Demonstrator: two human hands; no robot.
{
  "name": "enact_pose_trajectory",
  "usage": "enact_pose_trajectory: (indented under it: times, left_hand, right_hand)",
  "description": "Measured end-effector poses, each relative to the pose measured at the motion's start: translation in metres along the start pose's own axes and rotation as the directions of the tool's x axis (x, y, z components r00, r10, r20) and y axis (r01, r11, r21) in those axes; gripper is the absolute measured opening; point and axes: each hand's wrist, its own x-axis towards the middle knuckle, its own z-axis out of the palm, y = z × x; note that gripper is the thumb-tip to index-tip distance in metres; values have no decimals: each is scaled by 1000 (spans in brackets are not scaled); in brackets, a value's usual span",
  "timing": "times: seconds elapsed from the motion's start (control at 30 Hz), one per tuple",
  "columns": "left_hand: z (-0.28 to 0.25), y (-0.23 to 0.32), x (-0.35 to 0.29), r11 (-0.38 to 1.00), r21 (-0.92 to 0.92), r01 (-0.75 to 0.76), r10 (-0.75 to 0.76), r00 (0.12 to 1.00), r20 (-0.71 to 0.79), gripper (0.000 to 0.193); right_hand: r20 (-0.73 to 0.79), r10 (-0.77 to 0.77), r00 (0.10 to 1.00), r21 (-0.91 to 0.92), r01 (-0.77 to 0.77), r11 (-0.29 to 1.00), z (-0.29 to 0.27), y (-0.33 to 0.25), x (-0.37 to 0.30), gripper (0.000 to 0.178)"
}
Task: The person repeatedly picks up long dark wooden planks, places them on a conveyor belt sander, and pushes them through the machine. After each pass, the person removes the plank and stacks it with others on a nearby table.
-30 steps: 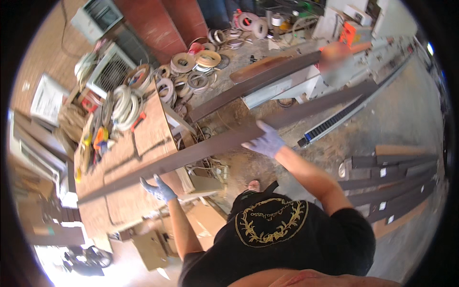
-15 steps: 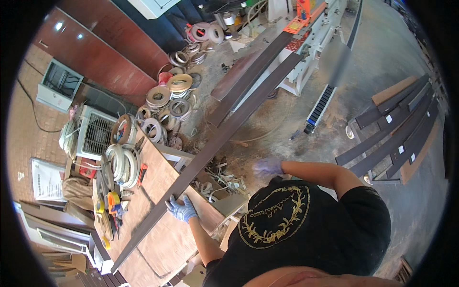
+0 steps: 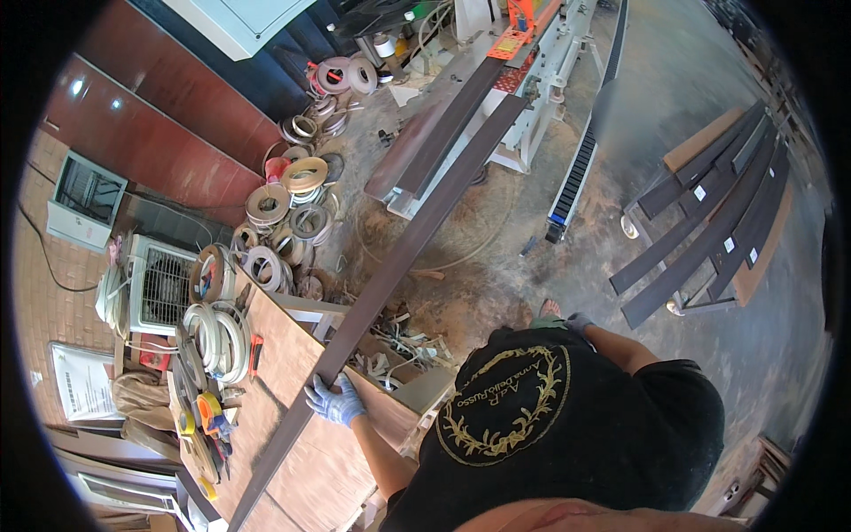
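A long dark brown board (image 3: 390,284) slants from the wooden work table (image 3: 310,461) to the side of the machine (image 3: 541,89). My left hand (image 3: 335,401), in a pale blue-grey glove, grips the board's near edge, over the table. My right hand (image 3: 578,321), also gloved, is close to my body at the far side of my black shirt, and its fingers are not clear. A second dark strip (image 3: 452,124) lies along the machine bed, its far end under the orange guard (image 3: 510,43).
Rolls of edge banding (image 3: 306,176) are heaped on the floor left of the machine. Tape rolls (image 3: 210,408) and a red-handled tool (image 3: 255,355) lie on the table. Dark boards (image 3: 709,222) rest on a wheeled cart at right. Scraps (image 3: 399,350) lie beside the table.
My right hand has drawn back from its stretched-out place to beside my body. The strip on the machine has slid farther under the guard. My left hand stays on the board. The view has shifted.
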Motion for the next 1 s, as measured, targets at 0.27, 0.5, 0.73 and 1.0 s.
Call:
enact_pose_trajectory:
  times: [0.27,0.5,0.73,1.0]
  left_hand:
    - [2,-7,0,999,36,-35,34,999,7,67]
    - [0,-7,0,998,-16,-60,60,998,-26,63]
    - [2,-6,-1,998,26,-60,60,998,-8,64]
    - [-2,-3,-1,1000,1,-23,23,1000,-10,62]
  right_hand:
    - [115,-315,942,-288,335,897,9,-39,6,44]
    - [146,-281,949,-362,316,877,18,-46,13,44]
    - [146,-233,961,-395,273,877,13,-40,20,48]
    - [219,-188,957,-302,250,920,-1,-69,-8,63]
